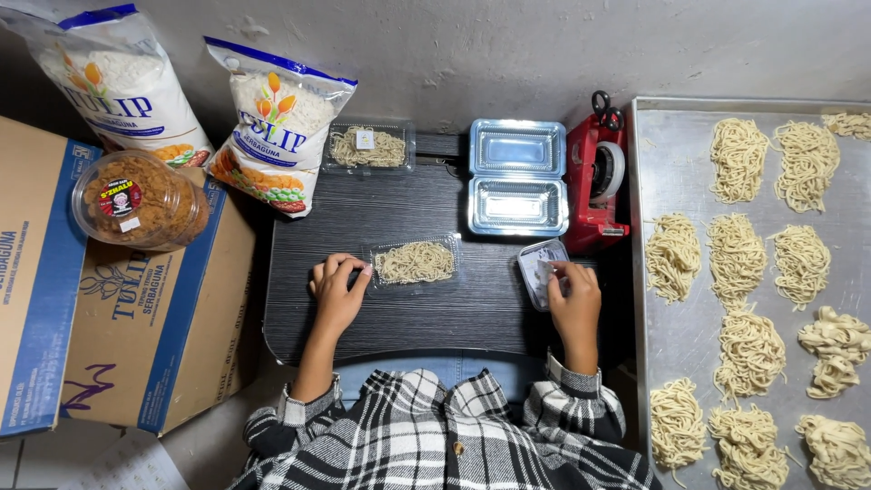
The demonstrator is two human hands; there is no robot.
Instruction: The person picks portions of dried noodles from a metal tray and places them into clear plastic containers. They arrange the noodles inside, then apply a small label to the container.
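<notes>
On the small black table (pixel 408 318) lies a clear plastic box of raw noodles (pixel 415 262). My left hand (pixel 337 289) rests curled at that box's left edge, fingertips touching it. My right hand (pixel 575 299) pinches something small from a little clear plastic tub (pixel 537 269) at the table's right edge; what it pinches is too small to make out. Behind them an empty clear hinged box (pixel 517 178) lies open, and another filled, closed noodle box (pixel 367 148) stands at the back.
A red tape dispenser (pixel 597 181) with scissors stands right of the open box. A metal tray (pixel 676 336) with several noodle nests fills the right side. Two flour bags (pixel 272 127), a round tub of brown shreds (pixel 141 200) and cardboard cartons (pixel 136 336) stand on the left.
</notes>
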